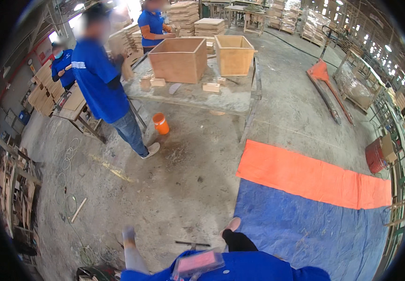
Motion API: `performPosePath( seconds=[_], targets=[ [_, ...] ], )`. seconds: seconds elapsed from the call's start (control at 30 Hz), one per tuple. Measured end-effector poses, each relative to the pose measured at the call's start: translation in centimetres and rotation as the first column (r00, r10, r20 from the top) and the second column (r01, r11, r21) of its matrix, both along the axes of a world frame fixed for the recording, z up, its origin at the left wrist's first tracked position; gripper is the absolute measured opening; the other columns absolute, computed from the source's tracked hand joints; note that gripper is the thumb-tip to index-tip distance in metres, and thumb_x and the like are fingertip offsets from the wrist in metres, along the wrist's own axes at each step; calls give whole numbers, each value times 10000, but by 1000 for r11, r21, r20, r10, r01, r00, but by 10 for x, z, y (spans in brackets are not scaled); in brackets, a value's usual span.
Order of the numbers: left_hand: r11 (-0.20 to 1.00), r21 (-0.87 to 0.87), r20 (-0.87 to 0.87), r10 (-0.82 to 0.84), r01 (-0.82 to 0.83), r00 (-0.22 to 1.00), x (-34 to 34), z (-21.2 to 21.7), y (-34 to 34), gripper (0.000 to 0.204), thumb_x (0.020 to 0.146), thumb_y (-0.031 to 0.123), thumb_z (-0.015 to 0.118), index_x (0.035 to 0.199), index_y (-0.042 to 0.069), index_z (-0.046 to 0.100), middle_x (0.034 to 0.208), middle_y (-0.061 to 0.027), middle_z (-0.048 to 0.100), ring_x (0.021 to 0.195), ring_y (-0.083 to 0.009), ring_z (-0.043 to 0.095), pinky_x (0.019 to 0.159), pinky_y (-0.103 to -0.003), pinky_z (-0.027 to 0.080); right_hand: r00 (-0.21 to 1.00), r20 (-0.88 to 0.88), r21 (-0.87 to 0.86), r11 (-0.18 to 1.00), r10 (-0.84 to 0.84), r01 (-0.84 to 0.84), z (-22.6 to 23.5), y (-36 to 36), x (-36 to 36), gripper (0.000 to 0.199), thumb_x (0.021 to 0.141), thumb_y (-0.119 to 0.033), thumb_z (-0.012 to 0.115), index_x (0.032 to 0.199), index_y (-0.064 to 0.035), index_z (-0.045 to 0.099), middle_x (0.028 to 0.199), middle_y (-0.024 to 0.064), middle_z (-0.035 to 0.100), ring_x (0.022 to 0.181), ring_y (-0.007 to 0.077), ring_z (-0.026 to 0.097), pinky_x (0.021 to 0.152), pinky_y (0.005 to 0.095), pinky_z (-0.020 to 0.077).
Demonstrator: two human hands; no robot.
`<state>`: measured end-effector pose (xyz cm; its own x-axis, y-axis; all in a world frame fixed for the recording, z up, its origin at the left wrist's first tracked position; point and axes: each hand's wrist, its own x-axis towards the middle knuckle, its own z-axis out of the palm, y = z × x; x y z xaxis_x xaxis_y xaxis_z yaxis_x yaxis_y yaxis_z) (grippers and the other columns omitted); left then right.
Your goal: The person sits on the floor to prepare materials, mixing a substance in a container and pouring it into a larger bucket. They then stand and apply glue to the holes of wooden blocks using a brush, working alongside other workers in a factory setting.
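My left arm, in a pale grey sleeve (136, 258), reaches forward at the lower edge. Its end, where my left hand (128, 234) seems to be, is a grey smear, so its fingers cannot be made out. Nothing recognisable shows in it, and bare concrete floor lies around it. My right hand is out of the picture; only the blue shirt shoulder (310, 273) shows on that side. A dark T-shaped bar (193, 244) stands just ahead of my body, touched by no visible hand. A clear badge holder with a pink card (198, 262) lies on my chest.
Ahead stands a worktable (188, 96) with a brown wooden box (179, 63), a lighter box (234, 58) and wood blocks. One person (97, 79) stands beside it, two farther back. An orange bucket (161, 123), blue-and-orange tarp (305, 225) and red pallet jack (322, 72) are on the floor.
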<state>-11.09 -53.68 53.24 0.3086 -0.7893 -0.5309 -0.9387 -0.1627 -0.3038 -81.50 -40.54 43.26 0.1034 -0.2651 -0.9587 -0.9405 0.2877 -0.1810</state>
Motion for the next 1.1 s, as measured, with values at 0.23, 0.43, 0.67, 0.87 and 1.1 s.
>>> performPosePath(
  seconds=[0.23,0.43,0.67,0.87,1.1],
  targets=[
    [860,-253,-933,-96,-443,348,-322,-11,-288,376,809,327,585,988,-1,629,910,-143,661,811,-211,618,765,-327,470,959,-66,-540,818,-274,197,8,-119,-115,236,799,-180,527,951,-44,644,936,134,640,814,252,618,722,362,497],
    [979,-25,-985,-58,201,160,-555,39,-405,405,820,298,583,1118,24,564,1067,-137,617,983,-216,581,866,-330,442,434,558,-453,179,-707,874,56,-299,-231,352,770,-213,603,1031,23,606,902,101,648,764,172,606,705,305,483],
    [879,-309,-875,-412,364,254,-714,64,-605,375,793,319,546,1058,58,590,1003,-158,616,938,-315,582,818,-386,457,424,489,-573,85,-763,815,58,-498,-394,247,796,-190,575,946,2,610,814,54,623,666,144,574,613,299,478],
    [736,-647,-762,-630,198,-151,-928,102,-789,344,753,262,592,1030,58,589,995,-165,604,918,-347,569,784,-429,454,528,271,-498,352,-805,792,54,-686,-511,219,811,-206,558,924,-24,604,800,43,608,656,143,563,595,295,469],
    [691,-617,-777,-609,375,-156,-1062,99,-987,322,739,254,588,999,65,599,955,-179,610,884,-357,582,757,-440,460,723,130,-403,630,-678,664,28,-927,-644,192,829,-223,538,899,-55,596,785,31,590,646,141,550,573,290,458]
  ],
)
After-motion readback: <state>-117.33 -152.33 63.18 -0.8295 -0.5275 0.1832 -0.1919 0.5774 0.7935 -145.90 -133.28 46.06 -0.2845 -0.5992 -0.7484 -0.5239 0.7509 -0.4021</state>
